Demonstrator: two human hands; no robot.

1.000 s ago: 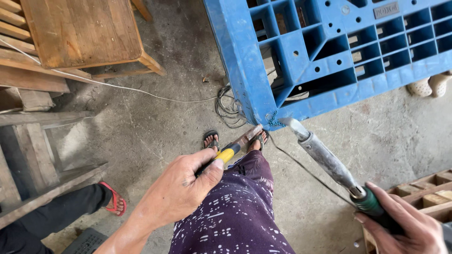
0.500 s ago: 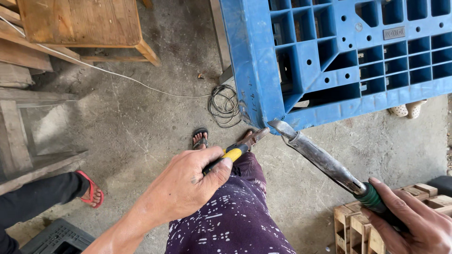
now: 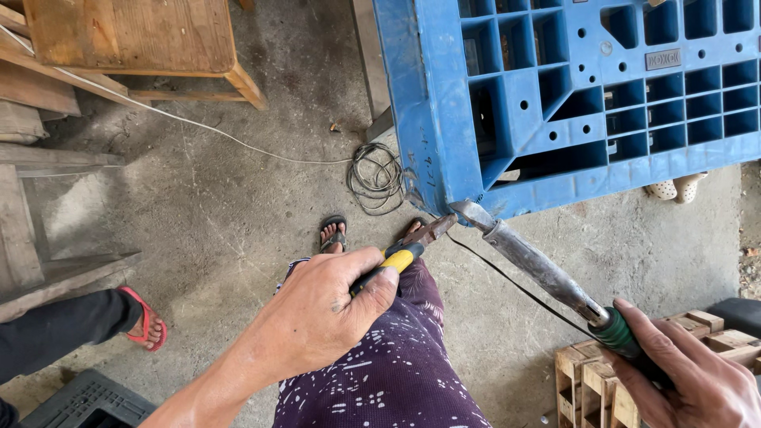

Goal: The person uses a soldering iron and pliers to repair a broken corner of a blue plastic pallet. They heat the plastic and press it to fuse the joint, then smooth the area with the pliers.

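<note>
Left hand (image 3: pixel 321 317) clamped on one pair of pliers (image 3: pixel 408 250), right hand (image 3: pixel 690 380) gripping one soldering iron (image 3: pixel 539 265), both tips meeting one blue pallet's (image 3: pixel 428 119) lower corner edge, open concrete floor (image 3: pixel 238 214) leftward.

Blue plastic pallet (image 3: pixel 444 103) scuffed; iron (image 3: pixel 539 265) dull metal; concrete floor (image 3: pixel 238 206) rough.
</note>
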